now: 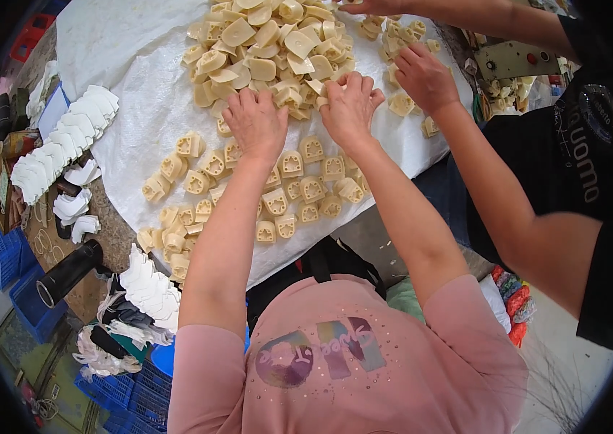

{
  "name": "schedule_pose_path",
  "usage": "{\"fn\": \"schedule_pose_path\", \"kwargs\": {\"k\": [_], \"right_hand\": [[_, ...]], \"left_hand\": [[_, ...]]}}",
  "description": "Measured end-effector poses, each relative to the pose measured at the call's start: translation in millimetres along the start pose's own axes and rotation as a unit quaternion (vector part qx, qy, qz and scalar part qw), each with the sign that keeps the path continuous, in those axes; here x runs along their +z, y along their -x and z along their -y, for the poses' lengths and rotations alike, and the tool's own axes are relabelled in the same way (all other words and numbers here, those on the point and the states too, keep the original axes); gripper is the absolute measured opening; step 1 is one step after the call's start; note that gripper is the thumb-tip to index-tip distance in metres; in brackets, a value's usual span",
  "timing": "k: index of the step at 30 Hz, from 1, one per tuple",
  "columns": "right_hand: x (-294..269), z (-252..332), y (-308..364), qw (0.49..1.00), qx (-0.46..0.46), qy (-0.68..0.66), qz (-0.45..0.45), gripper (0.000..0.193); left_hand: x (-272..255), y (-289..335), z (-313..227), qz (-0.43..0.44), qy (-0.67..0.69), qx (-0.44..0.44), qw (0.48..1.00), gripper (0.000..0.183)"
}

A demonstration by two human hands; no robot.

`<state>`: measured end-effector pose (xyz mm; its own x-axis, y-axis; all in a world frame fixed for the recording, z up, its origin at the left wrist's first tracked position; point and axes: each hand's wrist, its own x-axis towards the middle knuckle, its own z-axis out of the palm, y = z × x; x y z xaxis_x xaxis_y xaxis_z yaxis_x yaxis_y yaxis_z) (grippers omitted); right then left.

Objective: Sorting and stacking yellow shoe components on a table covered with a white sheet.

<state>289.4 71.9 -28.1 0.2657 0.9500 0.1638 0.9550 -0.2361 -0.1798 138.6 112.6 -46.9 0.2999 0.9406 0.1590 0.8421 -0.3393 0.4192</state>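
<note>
A big heap of cream plastic shoe heels (266, 43) lies on a white woven sheet (140, 94). At its near edge, my left hand (257, 123) curls its fingers down; what they grip is hidden. My right hand (351, 108) bends its fingers around a cream heel at the heap's right edge. Closer to me stand loose heels (312, 189) in uneven rows, hollow D-shaped ends up, partly covered by my forearms. More heels (172, 235) crowd together left of my left forearm.
At right, a co-worker's hand (426, 76) reaches over a smaller group of heels (402, 101). Stacked white curved pieces (67, 141) line the left side, near a black cylinder (67, 273) and blue crates (35, 307). A grey-green machine (516, 61) stands far right.
</note>
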Motion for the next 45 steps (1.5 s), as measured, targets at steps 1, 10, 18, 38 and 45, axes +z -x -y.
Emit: {"fn": "schedule_pose_path", "kwargs": {"k": [1,10,18,38,45], "right_hand": [[3,-1,-2,1.000,0.002,0.012,0.003,0.020],[-49,-10,43,0.991,0.018,-0.127,-0.047,0.025],[-67,-8,172,0.994,-0.060,-0.071,0.064,0.023],[-81,4,121,0.886,-0.005,-0.422,0.193,0.031],[-71,9,128,0.867,-0.050,-0.427,0.253,0.022]], "left_hand": [[1,-2,-1,-0.002,0.006,-0.014,1.000,0.033],[-11,-9,6,0.019,0.178,-0.097,0.979,0.031],[-11,3,18,0.009,0.136,-0.065,0.989,0.032],[-102,107,10,0.179,0.376,0.082,0.906,0.025],[-98,127,-1,0.154,0.368,0.065,0.915,0.024]]}}
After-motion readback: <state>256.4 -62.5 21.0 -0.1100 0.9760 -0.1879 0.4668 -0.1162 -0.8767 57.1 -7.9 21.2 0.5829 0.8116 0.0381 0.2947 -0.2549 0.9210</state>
